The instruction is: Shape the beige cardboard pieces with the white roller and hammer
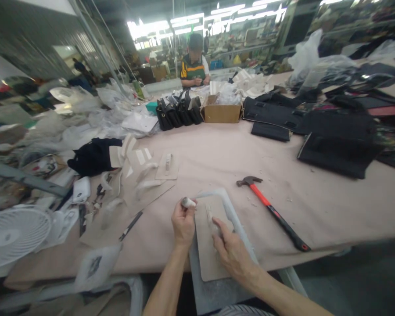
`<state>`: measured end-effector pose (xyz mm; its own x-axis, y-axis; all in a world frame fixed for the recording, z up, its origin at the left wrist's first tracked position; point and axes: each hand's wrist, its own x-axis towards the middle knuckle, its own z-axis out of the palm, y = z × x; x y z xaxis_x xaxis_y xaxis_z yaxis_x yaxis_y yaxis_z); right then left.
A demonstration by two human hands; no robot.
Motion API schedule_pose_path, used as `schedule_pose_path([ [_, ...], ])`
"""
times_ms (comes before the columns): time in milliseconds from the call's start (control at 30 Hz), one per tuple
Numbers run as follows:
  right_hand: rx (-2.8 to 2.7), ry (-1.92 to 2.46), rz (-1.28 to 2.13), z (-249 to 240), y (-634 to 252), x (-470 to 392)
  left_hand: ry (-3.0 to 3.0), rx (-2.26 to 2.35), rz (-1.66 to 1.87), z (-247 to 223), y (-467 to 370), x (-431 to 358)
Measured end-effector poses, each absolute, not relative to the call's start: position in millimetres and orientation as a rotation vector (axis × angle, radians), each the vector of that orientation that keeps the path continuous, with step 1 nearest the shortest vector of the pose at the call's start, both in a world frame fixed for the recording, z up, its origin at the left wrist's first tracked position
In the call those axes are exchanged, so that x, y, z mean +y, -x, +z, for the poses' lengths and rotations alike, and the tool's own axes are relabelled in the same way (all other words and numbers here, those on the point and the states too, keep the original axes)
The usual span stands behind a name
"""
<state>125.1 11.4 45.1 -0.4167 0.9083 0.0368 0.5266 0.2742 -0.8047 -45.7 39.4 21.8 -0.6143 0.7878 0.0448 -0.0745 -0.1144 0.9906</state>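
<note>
My left hand [183,226] is closed around a small white cylindrical piece [188,202] with a greyish end. It is beside the top left edge of a flat beige panel [206,259]. That panel lies on a pale grey slab [228,199] at the table's front edge. My right hand [232,250] rests over the panel, thumb and fingers bent together at a pale, partly see-through strip [209,210]. What exactly these fingers grip is hidden. To the right lies a claw hammer [273,210] with a red and black handle.
A smaller beige panel [167,166] and a thin dark-handled tool [131,226] lie to the left, near a white fan [15,237]. Black bags [177,112], a cardboard box [222,113] and black panels [339,153] stand farther back. A person [195,66] works across the table.
</note>
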Motion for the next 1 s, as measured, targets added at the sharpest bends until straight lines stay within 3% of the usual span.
schedule_pose_path([
  [300, -2.006, 1.323, 1.019, 58.1, -141.1, 23.6, -1.028, 1.392, 1.54, 12.3, 38.1, 68.7],
  [567, -2.149, 1.817, 0.126, 43.3, -235.0, 96.5, -1.026, 1.424, 1.528, 10.6, 37.6, 70.3],
  [700, -2.288, 2.04, 0.09, 27.8, -262.3, 110.9, -1.079, 1.468, 1.512, 11.5, 37.0, 70.5],
  [800, -2.205, 2.064, 0.308, 31.3, -264.8, 118.5, -1.134, 1.519, 1.475, 13.1, 38.0, 71.5],
  [933, -1.608, 1.948, 1.348, 56.8, -249.8, 131.8, -1.247, 1.502, 1.365, 19.3, 41.8, 77.0],
  [1000, -1.417, 1.819, 1.654, 73.1, -236.9, 133.1, -1.302, 1.45, 1.316, 22.4, 43.6, 79.6],
])
